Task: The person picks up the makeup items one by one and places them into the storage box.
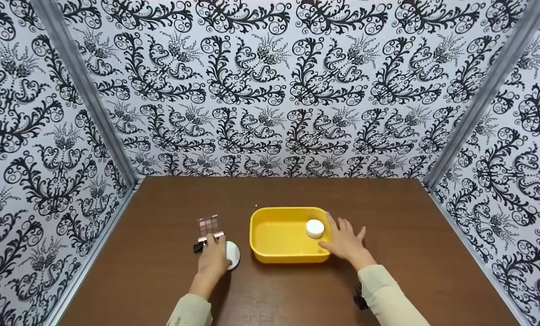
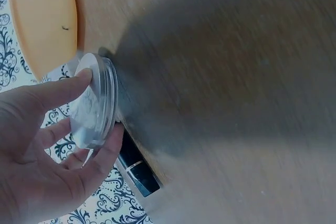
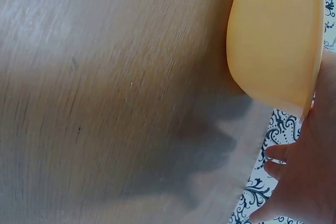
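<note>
My left hand [image 1: 212,260] grips a round compact [image 2: 97,100] with a pale face and a clear rim, thumb on one face and fingers on the other. Just beyond those fingers lie an eyeshadow palette [image 1: 209,225] and a black lipstick-like tube [image 2: 139,169], both partly hidden by the hand in the head view. At the right end of a yellow tub [image 1: 290,259], my right hand [image 1: 346,240] rests on the rim with its fingers spread, the thumb reaching over the edge. Inside the tub, near that hand, sits a small white round jar [image 1: 315,228].
Everything stands on a brown wooden table [image 1: 161,280]. Patterned black-and-white walls [image 1: 270,90] with grey metal corner strips [image 1: 89,90] enclose it at the back and both sides.
</note>
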`<state>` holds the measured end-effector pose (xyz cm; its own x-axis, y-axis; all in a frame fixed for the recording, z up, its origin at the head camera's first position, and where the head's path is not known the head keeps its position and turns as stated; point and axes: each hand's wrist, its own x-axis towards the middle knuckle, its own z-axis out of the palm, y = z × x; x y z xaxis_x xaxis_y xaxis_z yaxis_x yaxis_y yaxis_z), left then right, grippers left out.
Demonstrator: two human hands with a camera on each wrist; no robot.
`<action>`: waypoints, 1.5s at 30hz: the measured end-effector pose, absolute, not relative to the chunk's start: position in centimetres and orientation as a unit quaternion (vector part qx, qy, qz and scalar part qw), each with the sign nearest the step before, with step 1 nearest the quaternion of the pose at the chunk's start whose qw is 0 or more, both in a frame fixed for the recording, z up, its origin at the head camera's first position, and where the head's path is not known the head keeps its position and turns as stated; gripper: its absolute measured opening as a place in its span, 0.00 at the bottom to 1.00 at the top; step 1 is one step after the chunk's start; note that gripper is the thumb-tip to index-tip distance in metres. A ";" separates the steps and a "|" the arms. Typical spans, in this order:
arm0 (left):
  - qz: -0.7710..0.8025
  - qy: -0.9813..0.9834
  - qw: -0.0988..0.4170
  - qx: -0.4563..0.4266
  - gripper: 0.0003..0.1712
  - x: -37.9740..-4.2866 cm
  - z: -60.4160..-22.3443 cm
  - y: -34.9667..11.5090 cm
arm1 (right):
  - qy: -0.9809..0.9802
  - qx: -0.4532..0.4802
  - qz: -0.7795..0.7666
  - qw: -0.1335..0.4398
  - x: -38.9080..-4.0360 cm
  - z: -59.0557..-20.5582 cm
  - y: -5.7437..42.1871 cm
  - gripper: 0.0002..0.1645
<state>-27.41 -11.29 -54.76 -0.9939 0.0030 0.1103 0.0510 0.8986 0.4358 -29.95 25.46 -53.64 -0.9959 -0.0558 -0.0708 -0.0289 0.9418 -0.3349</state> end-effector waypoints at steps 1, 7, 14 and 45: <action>-0.225 -0.973 0.054 -0.017 0.41 -27.4 -54.7 -11.3 | 0.985 -0.021 -0.169 0.040 -29.9 -53.7 25.5 0.56; -0.220 -0.974 0.055 -0.018 0.40 -27.5 -54.5 -11.4 | 0.986 -0.018 -0.159 0.036 -29.8 -53.8 25.6 0.57; -0.231 -0.971 0.058 -0.022 0.38 -27.6 -54.0 -11.5 | 0.986 -0.020 -0.161 0.029 -29.8 -53.5 25.7 0.57; -0.285 -0.955 0.068 -0.039 0.21 -27.9 -52.3 -12.4 | 0.985 -0.015 -0.169 0.036 -29.8 -53.5 25.2 0.56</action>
